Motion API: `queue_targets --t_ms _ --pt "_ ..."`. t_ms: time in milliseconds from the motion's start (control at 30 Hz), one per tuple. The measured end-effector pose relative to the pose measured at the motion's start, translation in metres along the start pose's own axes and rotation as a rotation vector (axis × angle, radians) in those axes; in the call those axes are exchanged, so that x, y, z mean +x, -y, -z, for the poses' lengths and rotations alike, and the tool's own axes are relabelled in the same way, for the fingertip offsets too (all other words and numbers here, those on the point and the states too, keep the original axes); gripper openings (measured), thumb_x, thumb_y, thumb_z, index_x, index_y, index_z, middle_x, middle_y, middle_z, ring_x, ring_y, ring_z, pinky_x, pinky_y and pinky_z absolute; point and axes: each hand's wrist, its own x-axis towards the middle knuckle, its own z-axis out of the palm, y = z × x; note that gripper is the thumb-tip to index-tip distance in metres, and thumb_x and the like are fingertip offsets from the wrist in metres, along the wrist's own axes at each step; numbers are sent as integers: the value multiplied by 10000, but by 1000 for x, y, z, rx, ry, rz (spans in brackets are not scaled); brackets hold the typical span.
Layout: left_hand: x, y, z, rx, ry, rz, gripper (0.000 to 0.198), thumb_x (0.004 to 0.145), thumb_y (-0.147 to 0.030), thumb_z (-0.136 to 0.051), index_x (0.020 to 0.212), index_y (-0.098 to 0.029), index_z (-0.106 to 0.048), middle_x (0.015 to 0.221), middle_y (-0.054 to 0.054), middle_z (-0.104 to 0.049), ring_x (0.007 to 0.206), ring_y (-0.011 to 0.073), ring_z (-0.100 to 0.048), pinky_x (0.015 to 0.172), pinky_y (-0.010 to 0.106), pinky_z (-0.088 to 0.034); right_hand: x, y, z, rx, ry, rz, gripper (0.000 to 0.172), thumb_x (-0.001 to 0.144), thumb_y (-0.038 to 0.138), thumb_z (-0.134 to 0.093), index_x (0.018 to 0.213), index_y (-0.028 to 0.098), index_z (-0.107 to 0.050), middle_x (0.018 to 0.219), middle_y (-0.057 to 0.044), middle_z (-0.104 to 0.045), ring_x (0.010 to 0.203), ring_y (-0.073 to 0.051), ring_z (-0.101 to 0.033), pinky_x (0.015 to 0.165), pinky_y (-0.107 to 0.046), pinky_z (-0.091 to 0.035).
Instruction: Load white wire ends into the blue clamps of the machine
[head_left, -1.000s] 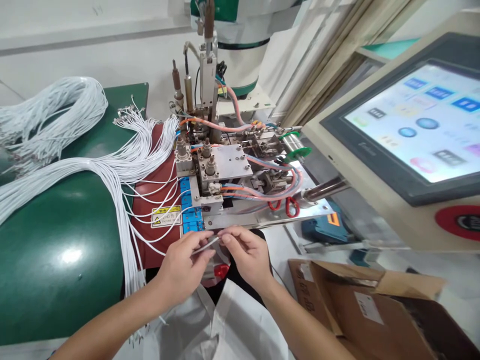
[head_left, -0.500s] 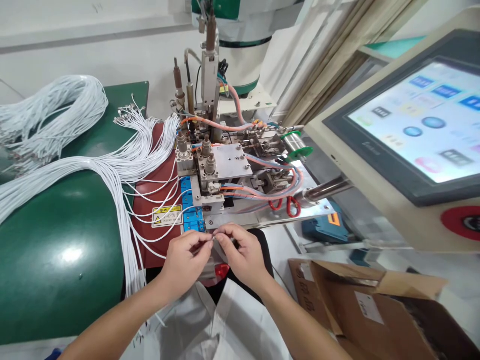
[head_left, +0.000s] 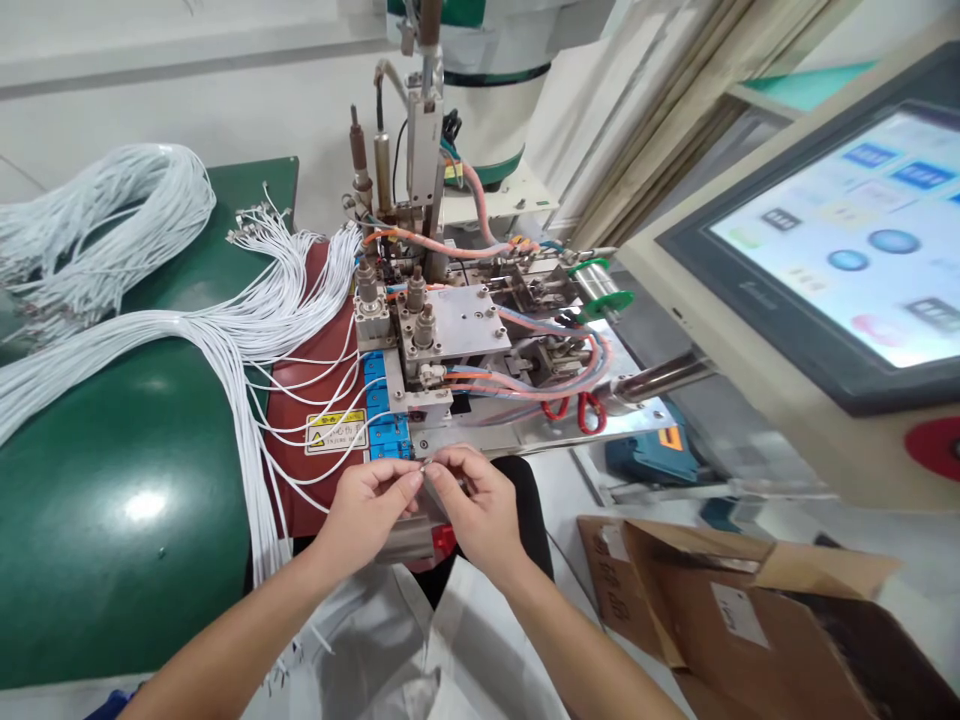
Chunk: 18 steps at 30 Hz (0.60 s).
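My left hand [head_left: 367, 510] is closed in a pinch, and a white cable [head_left: 304, 490] from the hanging bundle runs in behind it. Its fingertips meet those of my right hand [head_left: 478, 505], which is also pinched. A tiny piece shows where the fingertips come together; it is too small to make out. Both hands are just in front of the blue clamp blocks [head_left: 388, 438] on the machine's near left edge. Several white cables lead into these blocks. The bundle of white cables [head_left: 217, 370] drapes over the green table [head_left: 112, 520] and down its side.
The bench machine [head_left: 465, 325] carries metal cylinders, orange hoses and a wire spool [head_left: 600, 288]. To the right, a touch screen panel [head_left: 840, 240] juts in on a metal post. An open cardboard box [head_left: 675, 560] is at lower right. A second cable coil [head_left: 150, 215] lies back left.
My hands stay together, fingertips pinched, with the left fingers slightly shifted. The view has turned a little, so the machine and screen appear slightly further right.
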Motion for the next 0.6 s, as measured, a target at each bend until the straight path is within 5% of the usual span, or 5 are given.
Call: queue_targets --t_ms 300,600 --pt "1 -1 1 -160 52 63 174 719 -284 -626 744 -112 -640 598 0 -584 565 94 -523 571 211 -421 -9 0 -13 173 -111 -109 109 746 209 -551 644 173 -552 631 11 -533 591 -115 -512 566 -240 -428" --pt "2 4 0 -287 21 59 146 690 -259 -660 710 -116 -641 642 5 -614 591 91 -538 617 218 -445 -1 -3 -6 -98 -58 306 62 745 134 -537 727 190 -557 705 -23 -548 678 -153 -532 622 -286 -435"
